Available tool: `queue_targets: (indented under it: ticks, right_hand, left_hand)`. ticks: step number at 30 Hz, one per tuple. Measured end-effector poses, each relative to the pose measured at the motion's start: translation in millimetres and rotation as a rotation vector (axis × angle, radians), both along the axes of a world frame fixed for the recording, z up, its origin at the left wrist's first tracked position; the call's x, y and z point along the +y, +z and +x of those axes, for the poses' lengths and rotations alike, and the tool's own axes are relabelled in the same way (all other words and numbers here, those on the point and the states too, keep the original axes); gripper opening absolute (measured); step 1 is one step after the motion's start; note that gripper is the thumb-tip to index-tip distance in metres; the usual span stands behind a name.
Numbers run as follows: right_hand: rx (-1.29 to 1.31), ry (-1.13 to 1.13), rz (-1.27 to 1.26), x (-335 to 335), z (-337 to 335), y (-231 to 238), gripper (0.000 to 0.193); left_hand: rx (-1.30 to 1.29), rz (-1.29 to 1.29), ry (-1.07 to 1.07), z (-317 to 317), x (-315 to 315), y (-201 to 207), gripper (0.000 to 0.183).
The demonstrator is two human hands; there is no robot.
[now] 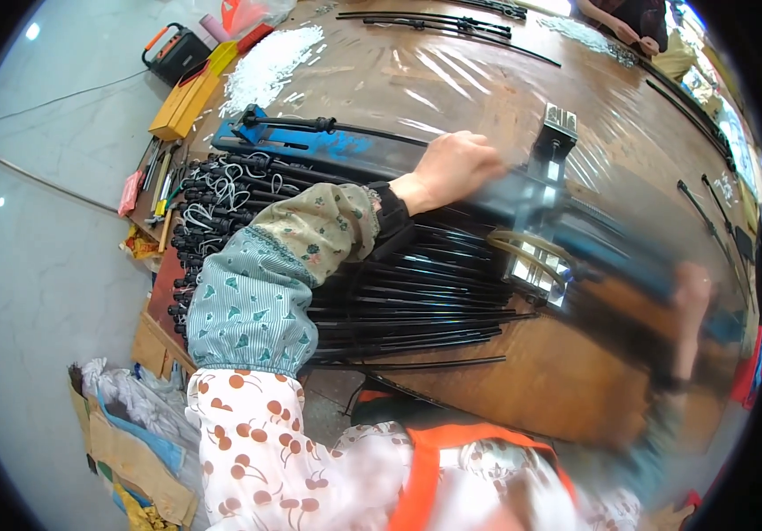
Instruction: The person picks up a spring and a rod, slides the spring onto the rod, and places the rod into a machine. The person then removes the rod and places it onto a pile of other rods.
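- My left hand (pixel 452 168) rests curled on a long black wiper blade (pixel 372 133) lying across one blue fixture (pixel 275 140).
- My right hand (pixel 691 292) is blurred; grip unclear.
- One heap of black blades (pixel 399 301), too many to count, lies below.

The left hand (pixel 452 166) reaches forward, palm down, fingers curled, forearm sleeved. The right hand (pixel 691 288) is motion-blurred, its grip unreadable.

The left hand (pixel 452 168) rests on a long black wiper blade (pixel 372 134) lying in a blue jig (pixel 292 142) on the bench (pixel 531 380). At six o'clock from it lies a pile of black blades (pixel 399 301). The right hand (pixel 691 292), at three o'clock, is blurred.
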State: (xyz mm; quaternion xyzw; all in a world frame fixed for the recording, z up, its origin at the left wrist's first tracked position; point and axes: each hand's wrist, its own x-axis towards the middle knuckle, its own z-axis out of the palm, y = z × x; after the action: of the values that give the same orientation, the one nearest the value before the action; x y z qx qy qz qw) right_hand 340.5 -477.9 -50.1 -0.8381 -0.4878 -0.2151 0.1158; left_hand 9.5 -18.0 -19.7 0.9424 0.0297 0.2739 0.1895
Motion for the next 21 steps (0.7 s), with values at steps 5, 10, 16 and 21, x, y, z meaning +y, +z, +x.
queue_targets:
  ticks: [5,10,16,21]
  right_hand:
    - [-0.196,0.132,0.053,70.5,-93.7,49.5,0.029]
    - [-0.121,0.189,0.139,69.7,-142.6,33.7,0.026]
    - [0.028,0.208,0.219,76.6,-163.5,14.5,0.022]
    - [0.084,0.280,0.205,94.4,-168.0,5.6,0.019]
  left_hand:
    - [0.179,0.148,-0.078,-1.8,15.0,5.4,0.015]
    - [0.286,0.119,0.045,4.7,-0.9,9.9,0.012]
    - [0.231,0.180,0.063,9.7,-12.6,6.8,0.017]
    - [0.200,0.218,0.060,6.4,-11.1,7.0,0.016]
